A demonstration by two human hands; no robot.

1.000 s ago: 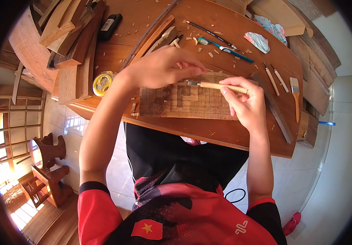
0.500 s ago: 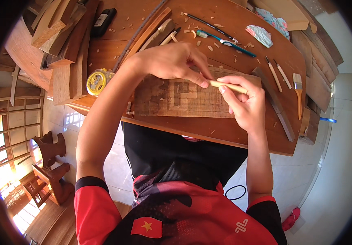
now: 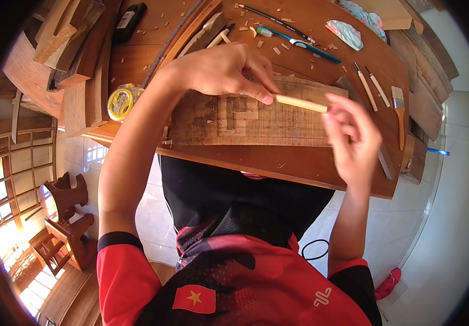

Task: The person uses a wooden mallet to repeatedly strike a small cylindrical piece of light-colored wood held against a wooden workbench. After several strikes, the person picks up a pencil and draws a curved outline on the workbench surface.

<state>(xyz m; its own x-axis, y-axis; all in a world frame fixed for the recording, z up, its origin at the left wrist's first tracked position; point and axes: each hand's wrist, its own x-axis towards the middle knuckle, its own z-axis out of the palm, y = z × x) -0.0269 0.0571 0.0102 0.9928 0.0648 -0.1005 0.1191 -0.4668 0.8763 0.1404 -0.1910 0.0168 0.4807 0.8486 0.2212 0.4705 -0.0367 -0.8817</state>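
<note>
Pale handle [image 3: 302,104] pinched in left fingers [image 3: 257,91]; free end near right fingers [image 3: 346,105].

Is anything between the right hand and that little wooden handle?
No, nothing visible. The right hand is at one end of the wooden handle, too blurred to tell if touching. The left hand holds the other end; the carved board lies underneath.

Smooth wooden handle [image 3: 302,104], rough matt wooden board [image 3: 294,126], glossy wooden tabletop [image 3: 299,161].

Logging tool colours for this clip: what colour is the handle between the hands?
The handle is pale yellow-tan, clearest in the head view.
</note>
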